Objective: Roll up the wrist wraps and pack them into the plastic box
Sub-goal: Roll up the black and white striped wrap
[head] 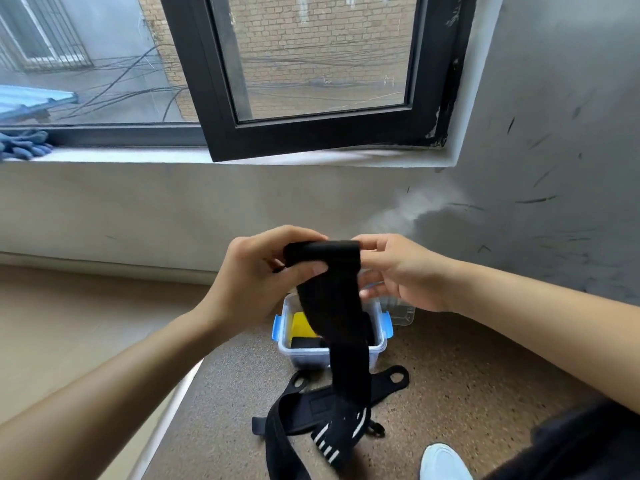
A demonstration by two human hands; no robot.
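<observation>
I hold a black wrist wrap (332, 306) up at chest height, its top end rolled a little. My left hand (259, 275) grips the roll's left end with thumb and curled fingers. My right hand (398, 271) pinches the right end. The wrap's tail hangs down to the floor, ending in white stripes. Below it stands the clear plastic box (377, 344) with blue clips, holding a yellow item and something black. More black wraps (304, 407) lie loose on the floor in front of the box.
The box's clear lid (401, 311) lies behind it by the grey wall. An open black-framed window (311, 133) juts over the sill above. Blue gloves (24, 145) rest on the sill's left. My white shoe (443, 462) is at the bottom right.
</observation>
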